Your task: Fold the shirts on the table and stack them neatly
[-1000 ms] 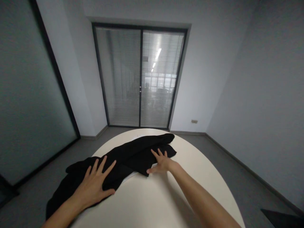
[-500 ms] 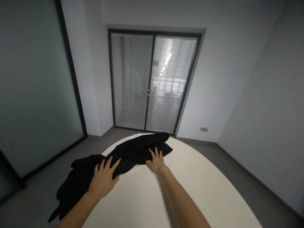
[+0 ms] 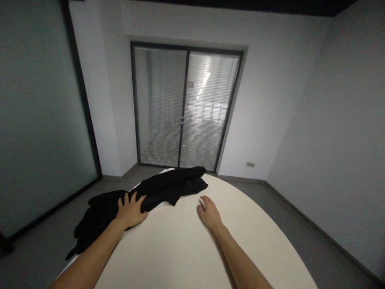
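A heap of black cloth (image 3: pixel 168 184), its exact kind of garment unclear, lies along the far left edge of the table. Some white material shows under its near edge. My left hand (image 3: pixel 131 212) rests on the cloth's near side with its fingers spread. Off the cloth, to the right of its end, my right hand (image 3: pixel 209 212) is over the tabletop with fingers slightly curled and apart, holding nothing. Part of the cloth hangs at the table's left rim, partly behind my left forearm.
The white table (image 3: pixel 171 249) has a rounded edge. Beyond it stands a dark-framed glass door (image 3: pixel 186 108) with blinds. A frosted glass panel (image 3: pixel 42 100) is on the left. A small wall socket (image 3: pixel 250 164) sits low on the white wall.
My right hand has come off the cloth and moved right, onto the bare table side. My left hand stays on the cloth. The camera view has tilted up a little.
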A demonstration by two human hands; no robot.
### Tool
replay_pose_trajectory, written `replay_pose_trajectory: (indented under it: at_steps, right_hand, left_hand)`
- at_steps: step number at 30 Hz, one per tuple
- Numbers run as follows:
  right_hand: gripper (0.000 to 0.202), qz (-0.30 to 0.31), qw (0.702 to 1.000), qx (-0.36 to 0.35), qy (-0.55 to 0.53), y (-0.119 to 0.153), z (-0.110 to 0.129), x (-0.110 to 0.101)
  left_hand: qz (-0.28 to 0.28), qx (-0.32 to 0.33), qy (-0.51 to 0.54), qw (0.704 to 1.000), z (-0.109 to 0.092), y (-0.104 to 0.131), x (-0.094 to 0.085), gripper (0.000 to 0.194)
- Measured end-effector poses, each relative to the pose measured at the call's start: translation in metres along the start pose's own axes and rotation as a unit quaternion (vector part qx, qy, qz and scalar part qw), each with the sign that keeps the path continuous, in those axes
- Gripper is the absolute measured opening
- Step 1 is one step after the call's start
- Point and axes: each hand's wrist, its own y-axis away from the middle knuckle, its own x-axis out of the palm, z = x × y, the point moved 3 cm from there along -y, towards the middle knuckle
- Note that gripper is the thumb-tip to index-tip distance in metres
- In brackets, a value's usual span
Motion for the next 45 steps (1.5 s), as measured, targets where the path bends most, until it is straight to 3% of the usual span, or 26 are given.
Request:
replay_pose_trajectory:
  at_steps: [2,4,6,9,12,16,45]
  right_hand:
    - [0.054,0.018,0.998,0.041,0.038,0.011,-0.025,-0.023]
    - [0.055,0.03,0.993,0.09,0.077,0.02,-0.042,-0.043]
    - [0.057,0.03,0.987,0.125,0.098,0.029,-0.049,-0.055]
    - [0.063,0.021,0.989,0.108,0.1,0.044,-0.042,-0.053]
    - [0.071,0.061,0.991,0.06,0.106,0.059,-0.029,-0.038]
    - [0.076,0.105,0.987,0.042,0.112,0.067,-0.027,-0.026]
    - [0.076,0.111,0.986,0.047,0.118,0.063,-0.03,-0.024]
  left_hand:
    - [-0.053,0.006,-0.007,0.999,-0.027,0.004,-0.011,0.078]
    - [-0.154,0.034,0.003,0.988,-0.065,0.011,-0.019,0.078]
    - [-0.204,0.09,0.041,0.974,-0.109,0.02,-0.016,0.068]
    - [-0.148,0.201,0.115,0.961,-0.163,0.032,0.009,0.058]
    - [-0.052,0.239,0.139,0.96,-0.186,0.037,0.039,0.058]
    - [-0.006,0.245,0.133,0.96,-0.186,0.035,0.054,0.058]
    - [0.006,0.234,0.147,0.961,-0.186,0.03,0.052,0.057]
